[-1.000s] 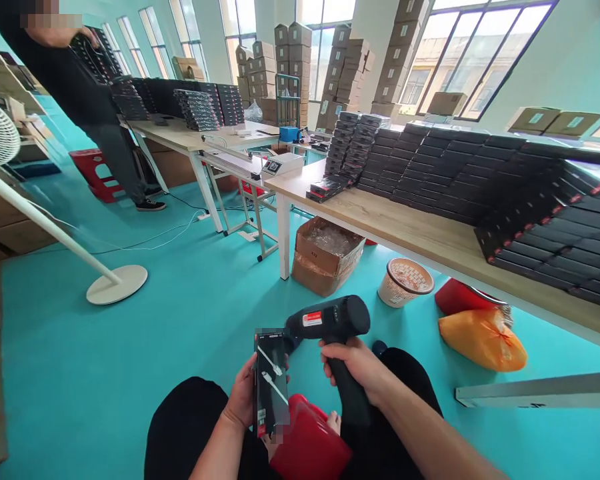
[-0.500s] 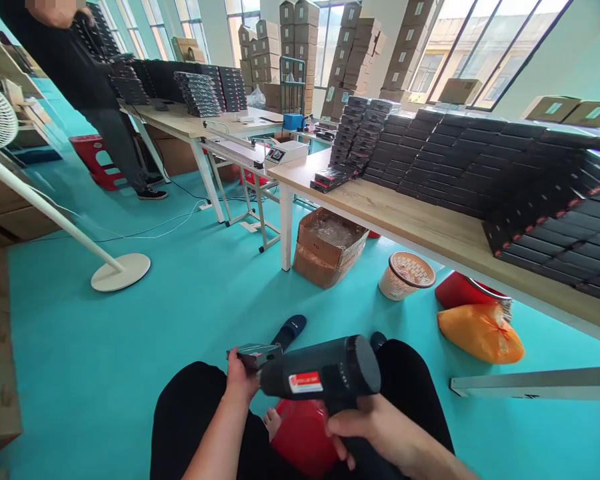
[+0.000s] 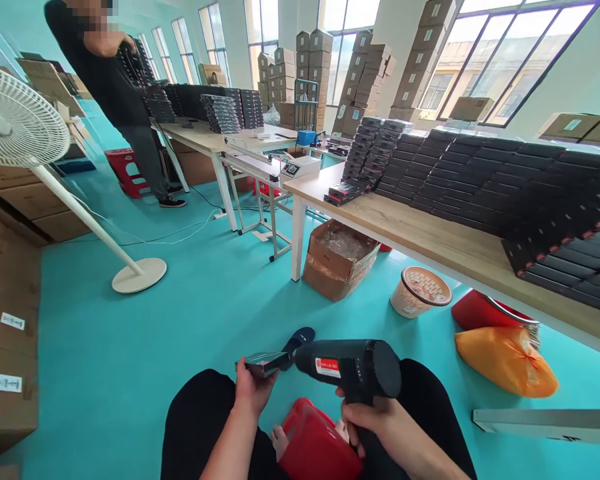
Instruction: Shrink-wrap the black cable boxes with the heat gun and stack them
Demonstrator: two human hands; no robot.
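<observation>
My right hand (image 3: 373, 420) is wrapped round the handle of a black heat gun (image 3: 347, 367) with a red and white label. Its nozzle points left, at the end of a flat dark box (image 3: 267, 362) with a shiny surface. That box lies in my left hand (image 3: 254, 387), the thumb along its near left side and the fingers underneath, partly hidden. A narrow space or light contact lies between nozzle and box; which one, I cannot tell. Between my knees is a red plastic stool or bin (image 3: 315, 443), and a slipper (image 3: 300, 340) lies beyond it on the floor.
Rows of black boxes (image 3: 470, 177) line the long table (image 3: 405, 217) at right. Under it stand a carton (image 3: 337, 263), a waste basket (image 3: 415, 300) and an orange bag (image 3: 505, 360). A white fan (image 3: 137, 270) is at left. Another person (image 3: 130, 113) stands behind it.
My view has swung a little to the left. The box in my left hand has tilted, and the heat gun's nozzle has shifted from in front of my left hand to the box's right end.
</observation>
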